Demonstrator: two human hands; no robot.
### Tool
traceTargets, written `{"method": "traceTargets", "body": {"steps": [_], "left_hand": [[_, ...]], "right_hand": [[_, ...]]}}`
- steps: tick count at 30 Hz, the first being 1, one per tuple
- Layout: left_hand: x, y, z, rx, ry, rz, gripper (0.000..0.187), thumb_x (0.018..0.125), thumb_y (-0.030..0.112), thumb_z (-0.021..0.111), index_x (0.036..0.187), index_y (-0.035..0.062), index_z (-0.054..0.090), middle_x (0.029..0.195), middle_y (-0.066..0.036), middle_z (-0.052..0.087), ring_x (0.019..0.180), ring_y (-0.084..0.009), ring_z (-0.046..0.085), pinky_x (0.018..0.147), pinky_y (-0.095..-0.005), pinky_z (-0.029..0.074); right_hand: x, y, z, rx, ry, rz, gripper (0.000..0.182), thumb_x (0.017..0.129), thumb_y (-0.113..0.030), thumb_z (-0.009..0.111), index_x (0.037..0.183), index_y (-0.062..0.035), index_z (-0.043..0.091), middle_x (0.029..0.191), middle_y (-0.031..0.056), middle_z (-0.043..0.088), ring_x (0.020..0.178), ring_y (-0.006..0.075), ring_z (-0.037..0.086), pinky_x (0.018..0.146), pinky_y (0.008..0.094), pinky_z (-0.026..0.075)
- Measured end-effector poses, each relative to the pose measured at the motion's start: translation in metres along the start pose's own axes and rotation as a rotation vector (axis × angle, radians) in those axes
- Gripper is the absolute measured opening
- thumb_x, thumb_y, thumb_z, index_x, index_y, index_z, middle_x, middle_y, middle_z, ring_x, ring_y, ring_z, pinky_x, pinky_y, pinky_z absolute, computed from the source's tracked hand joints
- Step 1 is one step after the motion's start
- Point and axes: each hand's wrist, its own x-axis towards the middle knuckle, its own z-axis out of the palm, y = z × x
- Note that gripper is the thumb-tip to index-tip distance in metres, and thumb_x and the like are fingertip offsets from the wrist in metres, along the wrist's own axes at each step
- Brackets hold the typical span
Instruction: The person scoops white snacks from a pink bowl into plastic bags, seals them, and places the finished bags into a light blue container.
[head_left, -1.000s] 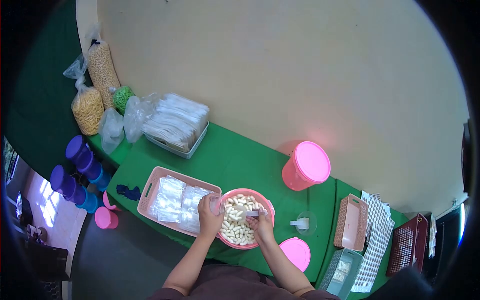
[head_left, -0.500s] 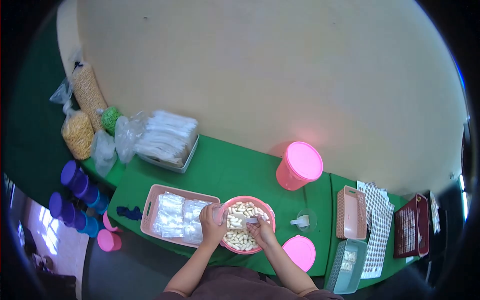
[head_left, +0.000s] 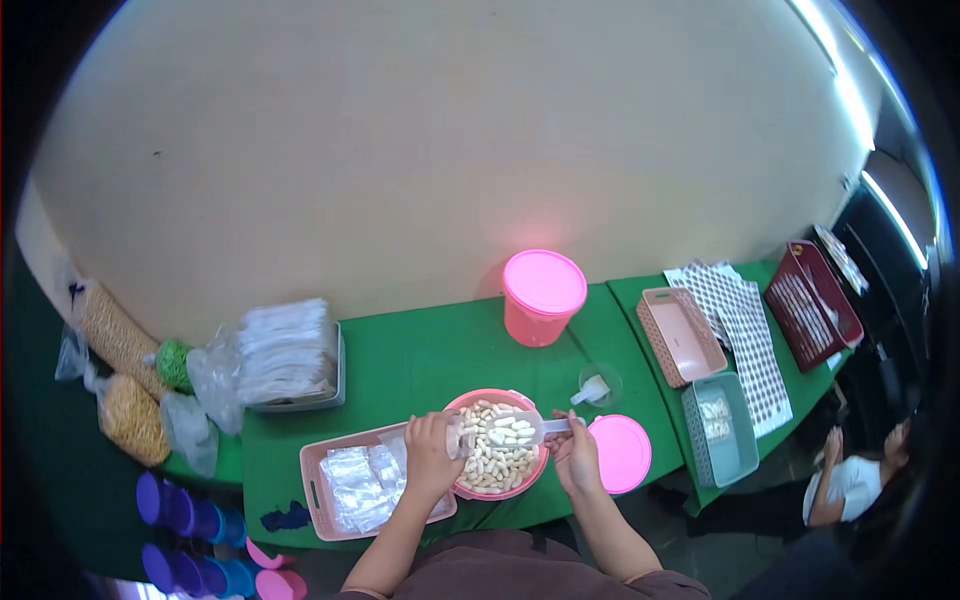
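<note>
A pink bucket (head_left: 536, 484) holds many off-white, capsule-shaped pieces (head_left: 487, 474). Above it, my right hand (head_left: 577, 457) grips the handle of a clear scoop (head_left: 514, 430), which carries several of these pieces. My left hand (head_left: 430, 450) is closed around a clear plastic container (head_left: 459, 438) at the bucket's left rim; its exact kind is hard to make out. The scoop's mouth points toward this container. Close to my left forearm lies a pink tray (head_left: 318, 492) with clear plastic packets (head_left: 358, 488).
A lidded pink bucket (head_left: 540, 300), a pink lid (head_left: 620, 454) and a small dish with a white scoop (head_left: 597, 388) share the green table (head_left: 420, 350). Baskets (head_left: 682, 335) and printed sheets (head_left: 740, 330) stand right. Filled bags (head_left: 135, 420) sit left. Another person (head_left: 850, 490) is at right.
My right hand has raised the scoop, now loaded with pieces, from the bucket's contents. My left hand still holds the clear container. The view has shifted, and another person appears at right.
</note>
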Motion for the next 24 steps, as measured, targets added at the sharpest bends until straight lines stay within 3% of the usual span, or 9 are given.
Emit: {"method": "traceTargets", "body": {"steps": [2,6,9,11,13,16,19,21,24], "left_hand": [[-0.003,0.002,0.006,-0.043,-0.051,0.035,0.06,0.063,0.014,0.077,0.118,0.0096,0.051,0.11,-0.011,0.055,0.109,-0.0322,0.05,0.106,-0.0501,0.029],[-0.005,0.017,0.011,-0.12,-0.118,0.123,0.065,0.061,0.014,0.079,0.119,0.0097,0.051,0.111,-0.01,0.055,0.111,-0.032,0.048,0.104,-0.0472,0.03],[-0.004,0.024,0.013,-0.168,-0.191,0.177,0.067,0.06,0.014,0.079,0.12,0.0101,0.051,0.112,-0.01,0.055,0.112,-0.0318,0.048,0.101,-0.0451,0.031],[-0.006,0.027,0.012,-0.218,-0.149,0.223,0.065,0.06,0.014,0.078,0.119,0.0104,0.052,0.111,-0.01,0.055,0.11,-0.0316,0.049,0.098,-0.045,0.033],[-0.007,0.025,0.008,-0.23,-0.123,0.23,0.062,0.061,0.014,0.078,0.118,0.0104,0.053,0.109,-0.011,0.056,0.108,-0.0319,0.05,0.097,-0.045,0.034],[-0.009,0.013,0.003,-0.265,-0.044,0.178,0.055,0.063,0.016,0.077,0.114,0.0103,0.055,0.105,-0.011,0.057,0.104,-0.0326,0.052,0.094,-0.0454,0.036],[-0.012,-0.002,-0.011,-0.254,0.051,0.116,0.044,0.067,0.016,0.077,0.106,0.0085,0.058,0.1,-0.012,0.059,0.096,-0.0327,0.057,0.088,-0.0437,0.041],[-0.017,-0.017,-0.021,-0.368,0.114,-0.023,0.039,0.069,0.013,0.078,0.103,0.006,0.059,0.097,-0.013,0.061,0.09,-0.0303,0.06,0.082,-0.0401,0.045],[-0.027,-0.033,-0.039,-0.371,0.191,-0.054,0.036,0.071,0.009,0.079,0.1,0.0032,0.058,0.094,-0.014,0.061,0.087,-0.0286,0.062,0.078,-0.0373,0.049]], "right_hand": [[-0.009,-0.005,0.003,-0.048,0.039,-0.191,0.03,0.101,-0.027,0.044,0.096,0.0002,0.055,0.082,0.0107,0.062,0.066,0.0144,0.062,0.06,0.0271,0.051],[-0.034,-0.008,0.026,-0.175,0.043,-0.327,0.027,0.101,-0.025,0.044,0.095,-0.0009,0.054,0.076,0.0075,0.061,0.062,0.0143,0.06,0.055,0.0271,0.05],[-0.051,-0.009,0.045,-0.406,-0.012,-0.436,0.024,0.099,-0.021,0.048,0.094,0.0015,0.056,0.083,0.0109,0.062,0.059,0.0148,0.061,0.055,0.0273,0.052],[-0.069,-0.016,0.06,-0.889,-0.106,-0.75,0.018,0.095,-0.014,0.054,0.093,0.0036,0.058,0.084,0.0122,0.062,0.064,0.0149,0.063,0.06,0.0272,0.053],[-0.08,-0.025,0.07,-0.871,-0.086,-0.792,0.014,0.092,-0.01,0.057,0.093,0.0043,0.059,0.085,0.0138,0.062,0.067,0.0171,0.064,0.063,0.0285,0.053],[-0.082,-0.036,0.067,-0.881,-0.048,-1.066,0.012,0.092,-0.008,0.055,0.092,0.0028,0.06,0.087,0.015,0.062,0.072,0.022,0.063,0.063,0.0312,0.05],[-0.064,-0.037,0.066,-0.891,0.088,-0.855,0.013,0.093,-0.01,0.055,0.093,0.0028,0.06,0.087,0.0152,0.063,0.072,0.0222,0.063,0.062,0.0318,0.049],[-0.042,-0.023,0.052,-0.933,0.095,-0.833,0.016,0.093,-0.012,0.055,0.093,0.0037,0.06,0.085,0.0155,0.063,0.07,0.0227,0.063,0.061,0.0333,0.049],[-0.021,0.004,0.02,-1.255,0.103,-0.494,0.023,0.095,-0.016,0.054,0.096,0.0066,0.058,0.076,0.015,0.064,0.066,0.0233,0.066,0.059,0.0348,0.051]]}}
